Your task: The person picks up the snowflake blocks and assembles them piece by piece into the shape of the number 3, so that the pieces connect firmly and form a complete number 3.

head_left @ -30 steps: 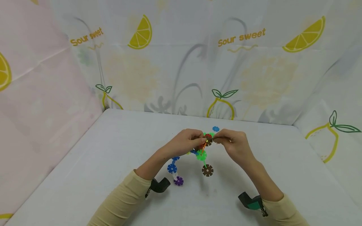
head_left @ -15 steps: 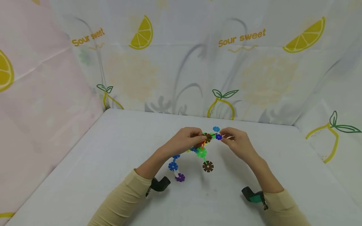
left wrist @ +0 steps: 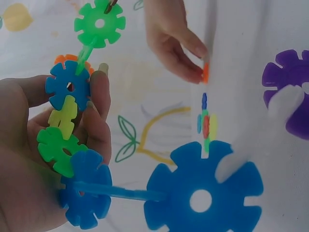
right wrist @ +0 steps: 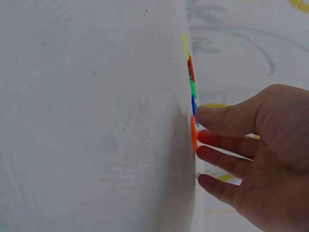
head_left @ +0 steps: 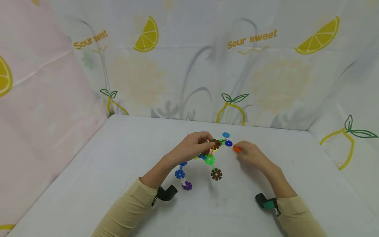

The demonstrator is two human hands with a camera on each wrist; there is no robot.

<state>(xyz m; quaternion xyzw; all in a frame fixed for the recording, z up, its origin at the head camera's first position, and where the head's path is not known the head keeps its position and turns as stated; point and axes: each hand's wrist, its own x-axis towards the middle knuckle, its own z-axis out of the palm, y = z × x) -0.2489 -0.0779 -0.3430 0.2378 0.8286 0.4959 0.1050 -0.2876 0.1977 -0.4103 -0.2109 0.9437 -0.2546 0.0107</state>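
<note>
My left hand [head_left: 192, 146] grips a chain of notched plastic snowflake discs, blue, green, yellow, orange and brown. Its fingers curl around a blue disc [left wrist: 70, 86] in the left wrist view. From the chain a large blue disc [left wrist: 205, 191] and a purple disc [left wrist: 285, 87] hang nearest that camera; a brown disc [head_left: 216, 174] dangles at the right in the head view. My right hand [head_left: 253, 154] is low over the table, its fairly straight fingertips at an orange disc [head_left: 237, 149] that lies flat, edge-on in the right wrist view.
Loose discs lie just left of the right hand: a dark blue disc [head_left: 228, 143], a light blue disc [head_left: 226, 135], and green, red and yellow ones. White cloth covers the table [head_left: 142, 144]. Lemon-printed cloth walls [head_left: 189, 65] stand at its back and sides.
My right hand has moved away from the chain, rightward past the dark blue disc to the orange disc, both of which it hid before. My left hand keeps its hold on the chain.
</note>
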